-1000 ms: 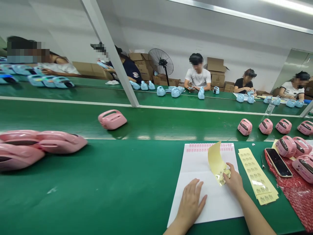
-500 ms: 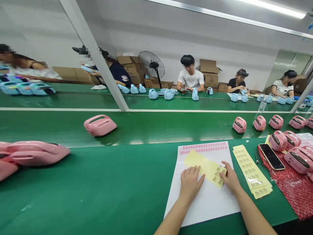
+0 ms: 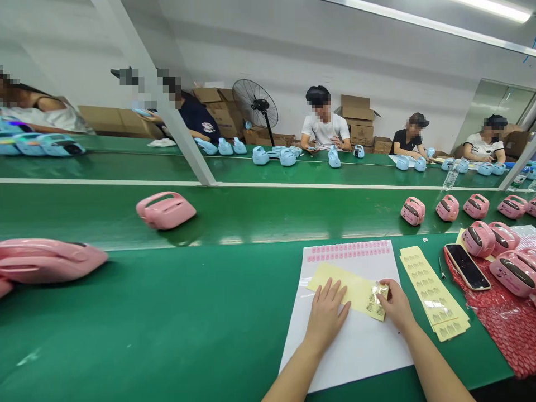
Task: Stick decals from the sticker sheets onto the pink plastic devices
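Note:
A yellow sticker sheet (image 3: 354, 287) lies aslant over a white paper sheet (image 3: 352, 357) with rows of small pink labels along its top. My left hand (image 3: 329, 312) rests flat on the yellow sheet's left part, fingers spread. At its right end, where several grey stickers remain, my right hand (image 3: 395, 306) pinches the edge between thumb and forefinger. Whether a single sticker is lifted there, I cannot tell. Just to the right lies a stack of more yellow sticker sheets (image 3: 431, 290).
Tweezers (image 3: 442, 268) and a phone (image 3: 467, 267) lie at the right, by red bubble wrap (image 3: 496, 318) bearing pink plastic housings (image 3: 517, 273). Another pink housing (image 3: 166, 211) sits on the green belt (image 3: 272, 215). Co-workers handle blue housings (image 3: 288, 157) across the line.
The yellow sheet's right end now lies flatter and its stickers show more clearly. Both hands stay at nearly the same places on the sheet. The view has shifted slightly.

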Demonstrator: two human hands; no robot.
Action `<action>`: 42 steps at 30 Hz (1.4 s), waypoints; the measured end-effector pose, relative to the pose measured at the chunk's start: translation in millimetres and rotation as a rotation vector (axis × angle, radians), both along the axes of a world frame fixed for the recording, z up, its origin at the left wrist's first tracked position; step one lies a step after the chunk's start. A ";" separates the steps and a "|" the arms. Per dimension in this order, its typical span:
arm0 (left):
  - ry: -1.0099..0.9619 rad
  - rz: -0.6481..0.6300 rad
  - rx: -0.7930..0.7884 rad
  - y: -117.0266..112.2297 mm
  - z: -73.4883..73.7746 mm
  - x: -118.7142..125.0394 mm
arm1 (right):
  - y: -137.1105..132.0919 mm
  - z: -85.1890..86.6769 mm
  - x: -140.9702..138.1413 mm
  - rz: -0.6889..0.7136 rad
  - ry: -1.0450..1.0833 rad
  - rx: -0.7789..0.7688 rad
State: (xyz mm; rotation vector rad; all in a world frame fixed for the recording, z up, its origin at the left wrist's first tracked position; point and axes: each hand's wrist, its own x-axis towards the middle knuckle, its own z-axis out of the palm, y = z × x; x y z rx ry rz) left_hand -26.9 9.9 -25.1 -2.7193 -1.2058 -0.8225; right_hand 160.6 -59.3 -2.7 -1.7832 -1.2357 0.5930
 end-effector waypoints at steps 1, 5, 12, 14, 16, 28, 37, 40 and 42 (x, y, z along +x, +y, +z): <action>-0.005 -0.009 -0.003 0.0 -0.4 -0.2 | -0.5 0.6 -0.8 -0.014 0.003 -0.009; -0.085 -0.007 -0.053 -3.0 4.1 -1.5 | -2.5 -0.1 -2.7 -0.035 0.001 -0.006; -0.209 0.001 -0.133 -11.1 13.2 -3.6 | -4.2 -3.3 0.5 -0.068 0.083 -0.014; -0.237 -0.012 -0.144 -11.7 14.2 -4.8 | -4.9 -2.3 1.9 -0.092 0.137 -0.001; -0.262 -0.023 -0.152 -11.1 15.1 -6.6 | -5.5 -0.8 2.9 -0.116 0.210 0.007; -0.219 -0.094 -0.153 -6.5 5.6 -6.4 | -29.9 25.7 10.3 -0.085 0.608 0.011; -0.085 -0.064 -0.195 -1.0 -8.1 -3.3 | -125.0 25.9 24.2 0.034 0.987 -0.422; -0.104 -0.066 -0.215 -1.2 -9.2 -3.3 | -139.0 22.0 33.2 -0.065 1.095 -0.377; -0.119 -0.063 -0.228 -1.1 -9.2 -3.3 | -143.0 21.0 39.7 -0.147 1.147 -0.331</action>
